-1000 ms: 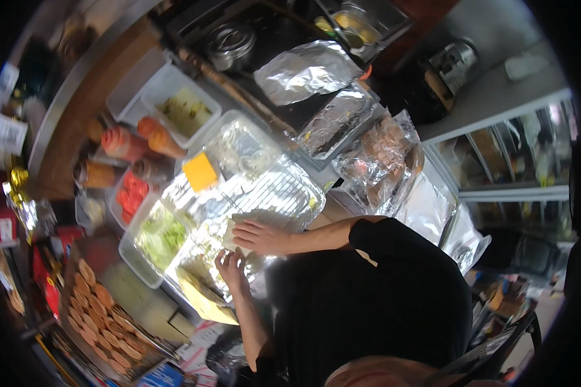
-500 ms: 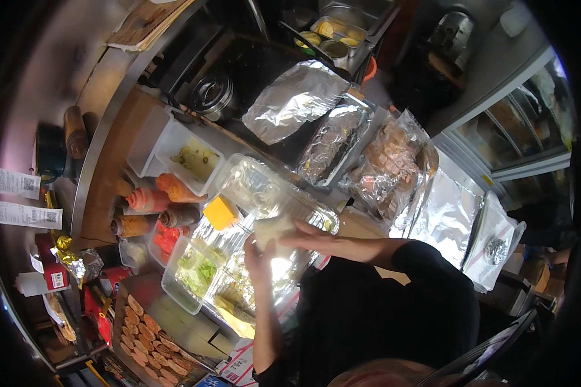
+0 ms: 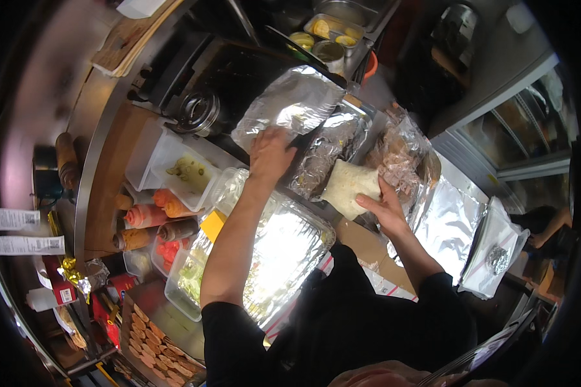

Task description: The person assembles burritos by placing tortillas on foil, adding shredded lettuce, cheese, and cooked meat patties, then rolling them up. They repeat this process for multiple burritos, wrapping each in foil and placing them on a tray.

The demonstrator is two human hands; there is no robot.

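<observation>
My right hand (image 3: 387,208) grips a folded flatbread wrap (image 3: 350,188), thumb on top, beside the foil-wrapped tray. The wrap is pale and squarish. My left hand (image 3: 271,153) is stretched far forward, its fingers closed on the near edge of a crumpled foil sheet (image 3: 297,100) that covers part of the dark griddle (image 3: 239,68); the fingertips are partly lost against the foil. Below my left forearm lies the bright foil-covered work surface (image 3: 281,258) with shreds of food on it. An orange block of cheese slices (image 3: 213,226) sits next to that forearm.
Tubs of pickles (image 3: 188,171), tomatoes (image 3: 168,251) and lettuce (image 3: 190,277) stand at left with sauce bottles (image 3: 145,216). A tray of browned patties (image 3: 158,345) is at lower left. Bagged bread (image 3: 403,151) and foil sheets (image 3: 448,219) lie right. Another person's arm (image 3: 552,229) shows at far right.
My hands have parted from over the foil surface. The right hand has carried the wrap rightward to the foil-wrapped tray; the left has reached forward to the foil sheet on the griddle.
</observation>
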